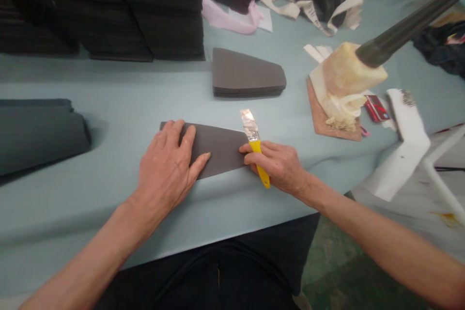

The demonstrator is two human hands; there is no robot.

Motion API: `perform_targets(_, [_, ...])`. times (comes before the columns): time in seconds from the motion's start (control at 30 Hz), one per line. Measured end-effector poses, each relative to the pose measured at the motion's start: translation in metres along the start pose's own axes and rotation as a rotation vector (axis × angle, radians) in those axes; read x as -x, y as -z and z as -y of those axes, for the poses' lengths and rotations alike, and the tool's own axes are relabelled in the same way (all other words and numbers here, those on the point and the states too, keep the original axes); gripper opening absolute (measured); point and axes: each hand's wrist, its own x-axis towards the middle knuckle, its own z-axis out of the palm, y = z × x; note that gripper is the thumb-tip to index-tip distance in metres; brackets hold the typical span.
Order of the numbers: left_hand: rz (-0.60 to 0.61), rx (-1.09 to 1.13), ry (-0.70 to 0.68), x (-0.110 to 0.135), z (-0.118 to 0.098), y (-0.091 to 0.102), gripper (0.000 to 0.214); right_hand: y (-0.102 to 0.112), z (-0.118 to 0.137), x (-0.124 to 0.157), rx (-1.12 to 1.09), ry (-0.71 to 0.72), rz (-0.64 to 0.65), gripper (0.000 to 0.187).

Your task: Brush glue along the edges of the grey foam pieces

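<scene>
A dark grey tapered sheet [221, 150] lies flat on the pale blue-green table cover, right in front of me. My left hand [169, 157] rests on its wide left end, fingers and thumb spread. Between the fingers of my right hand [278, 162] is a paintbrush [258, 155] with a yellow handle, its whitish, coated bristles pointing away from me. Fingertips of that same hand touch the sheet's narrow right end. Just beyond lies a pile of similar grey pieces [249, 72].
Tall stacks of black material [163, 14] stand at the back left. Folded dark green-grey pieces [39, 135] lie at left. A glue-crusted, cream-coloured block [348, 70] with a dark tube sits on a brown board [319, 116], near a red box [376, 108]. Scraps [236, 17] lie behind.
</scene>
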Motion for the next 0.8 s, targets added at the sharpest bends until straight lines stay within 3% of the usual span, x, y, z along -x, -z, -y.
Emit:
perform_targets(0.17, [-0.022, 0.028, 0.014, 0.010, 0.000, -0.017, 0.071, 0.002, 0.000, 0.001, -0.065, -0.034, 0.030, 0.015])
perform_targets(0.4, [-0.042, 0.115, 0.021, 0.011, -0.001, -0.020, 0.071, 0.005, 0.017, -0.020, -0.105, -0.204, -0.025, 0.012])
perform_targets(0.57, [-0.079, 0.147, 0.009, 0.012, 0.001, -0.024, 0.070, -0.028, 0.047, -0.058, -0.333, -0.358, -0.109, 0.012])
perform_targets(0.7, [-0.080, 0.168, 0.015, 0.011, 0.003, -0.026, 0.067, -0.059, 0.060, -0.080, -0.444, -0.382, -0.044, 0.015])
perform_targets(0.8, [-0.071, 0.167, 0.014, 0.010, 0.003, -0.025, 0.066, -0.067, 0.058, -0.081, -0.455, -0.394, 0.011, 0.016])
